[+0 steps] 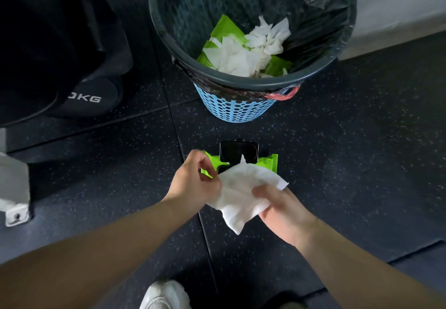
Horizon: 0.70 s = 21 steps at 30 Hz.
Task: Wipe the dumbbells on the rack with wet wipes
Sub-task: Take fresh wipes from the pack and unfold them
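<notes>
I hold the wipe point(241, 192) spread above the floor point(362, 164) — left hand point(195, 183) pinching its left edge, right hand point(282, 209) gripping its right side. The dumbbell point(91, 96) sits far left of it, nearer my left hand — I'd swing that way

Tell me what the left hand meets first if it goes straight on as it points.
Past the white wipe it pinches, the left hand would probably meet the green pack on the floor, topped by a black object; its height above them is unclear, so it might pass over.
</notes>
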Available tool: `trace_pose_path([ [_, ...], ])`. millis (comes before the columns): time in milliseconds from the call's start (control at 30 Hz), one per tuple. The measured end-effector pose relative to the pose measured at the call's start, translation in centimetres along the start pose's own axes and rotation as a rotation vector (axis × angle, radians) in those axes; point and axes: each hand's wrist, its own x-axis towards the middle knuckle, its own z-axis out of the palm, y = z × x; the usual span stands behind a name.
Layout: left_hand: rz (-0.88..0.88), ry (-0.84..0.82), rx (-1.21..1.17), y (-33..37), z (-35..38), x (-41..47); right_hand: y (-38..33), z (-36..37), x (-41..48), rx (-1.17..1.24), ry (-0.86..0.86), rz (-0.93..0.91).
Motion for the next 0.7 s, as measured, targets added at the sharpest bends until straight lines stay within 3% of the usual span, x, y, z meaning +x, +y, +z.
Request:
trace_pose_path([
  [200, -0.076, -0.147, 0.067, -1.2, 0.3, 0.8, 0.4, 0.0, 0.2, 0.054, 0.051, 0.090],
  [333, -0.425, -0.158, -0.427, -0.7, -0.8, 1.6, 0.4, -0.4, 0.2, 0.086, 0.103, 0.119],
  [433, -0.554, -0.215, -0.680, -0.2, -2.0, 1.8, 0.2, -0.4, 0.2, 0.109, 0.153, 0.126],
  [600, -0.523, -0.341, -0.616, 0.6, -1.9, 1.0, 0.0, -0.7, 0.6, 0.069, 0.231, 0.127],
  [700, -0.429, -0.432, -0.530, 0.6, -1.5, 0.7, -0.4, -1.1, 0.7, 0.079, 0.186, 0.131],
])
